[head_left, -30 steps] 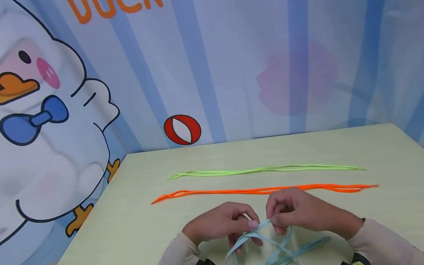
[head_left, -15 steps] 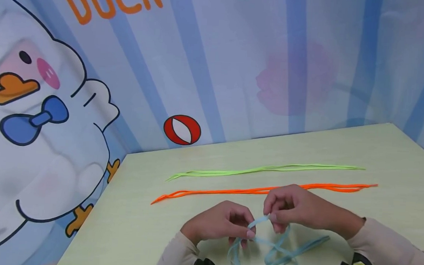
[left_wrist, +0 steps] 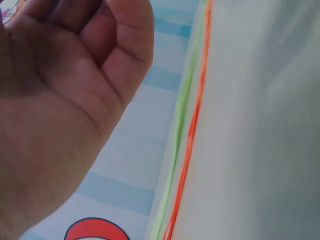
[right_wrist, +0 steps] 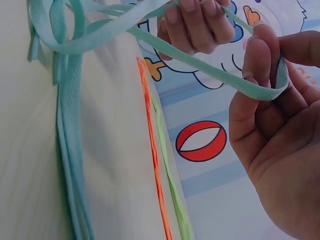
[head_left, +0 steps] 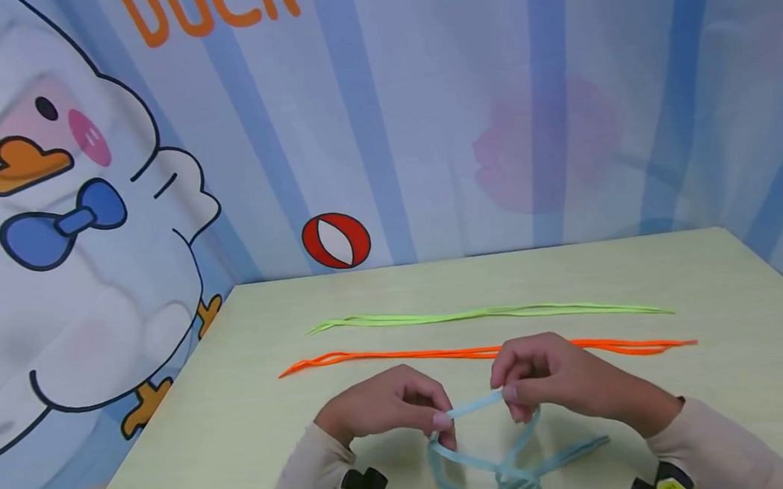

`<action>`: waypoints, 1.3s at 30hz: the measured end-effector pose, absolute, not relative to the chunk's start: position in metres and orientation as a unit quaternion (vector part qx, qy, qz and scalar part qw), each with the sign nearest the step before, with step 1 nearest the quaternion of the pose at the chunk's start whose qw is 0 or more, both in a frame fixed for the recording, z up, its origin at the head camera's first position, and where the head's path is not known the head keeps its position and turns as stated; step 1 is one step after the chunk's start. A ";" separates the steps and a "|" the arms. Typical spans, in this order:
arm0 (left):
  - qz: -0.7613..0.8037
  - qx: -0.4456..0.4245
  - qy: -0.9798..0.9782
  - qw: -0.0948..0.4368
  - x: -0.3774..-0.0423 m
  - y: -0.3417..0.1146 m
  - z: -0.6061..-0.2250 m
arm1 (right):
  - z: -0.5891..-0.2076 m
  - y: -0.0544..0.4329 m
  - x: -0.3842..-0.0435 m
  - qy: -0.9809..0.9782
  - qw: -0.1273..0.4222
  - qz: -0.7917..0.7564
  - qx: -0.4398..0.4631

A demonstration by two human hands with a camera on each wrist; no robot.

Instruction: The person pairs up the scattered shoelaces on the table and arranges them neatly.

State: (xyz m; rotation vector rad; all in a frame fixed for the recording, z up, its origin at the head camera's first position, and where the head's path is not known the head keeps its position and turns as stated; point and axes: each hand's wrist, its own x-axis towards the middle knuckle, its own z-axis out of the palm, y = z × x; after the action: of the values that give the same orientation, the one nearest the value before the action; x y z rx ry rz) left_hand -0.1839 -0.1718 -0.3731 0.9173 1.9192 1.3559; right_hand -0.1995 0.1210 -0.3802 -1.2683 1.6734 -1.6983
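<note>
A light blue flat shoelace (head_left: 474, 407) is stretched between both hands above the table. My left hand (head_left: 391, 405) pinches it between thumb and fingers. My right hand (head_left: 561, 378) pinches the same lace a short way to the right and slightly higher. In the right wrist view the lace (right_wrist: 200, 67) loops over the right hand's fingers (right_wrist: 257, 55) and runs to the left hand (right_wrist: 195, 25). The rest of the lace hangs in loose loops (head_left: 518, 480) below and between the hands. The left wrist view shows only the left palm (left_wrist: 65, 95); its fingertips are out of frame.
An orange shoelace (head_left: 398, 354) lies folded lengthwise across the pale table (head_left: 246, 415), partly behind the right hand. Beyond it lies a yellow-green shoelace (head_left: 420, 319). A printed cloth backdrop (head_left: 439, 128) rises at the table's far edge. Both wrists carry small black devices (head_left: 365, 484).
The left hand has moved left and the right hand slightly up, so the piece of blue lace between them is longer and straighter. The orange and yellow-green laces stay put.
</note>
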 end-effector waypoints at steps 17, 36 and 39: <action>0.574 0.404 0.662 0.262 -0.189 -0.202 -0.370 | -0.364 0.136 -0.204 0.606 0.194 -0.623 -0.456; 0.712 0.357 0.567 0.211 -0.202 -0.241 -0.392 | -0.361 0.148 -0.212 0.607 0.169 -0.613 -0.477; 0.721 0.353 0.562 0.199 -0.203 -0.243 -0.392 | -0.361 0.150 -0.213 0.610 0.170 -0.611 -0.475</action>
State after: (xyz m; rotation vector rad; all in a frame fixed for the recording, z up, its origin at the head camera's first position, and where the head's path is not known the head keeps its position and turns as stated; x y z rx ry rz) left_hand -0.2028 -0.2427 -0.3920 0.9857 1.5705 2.0173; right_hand -0.2131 0.1500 -0.3606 -1.3496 1.7318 -1.7360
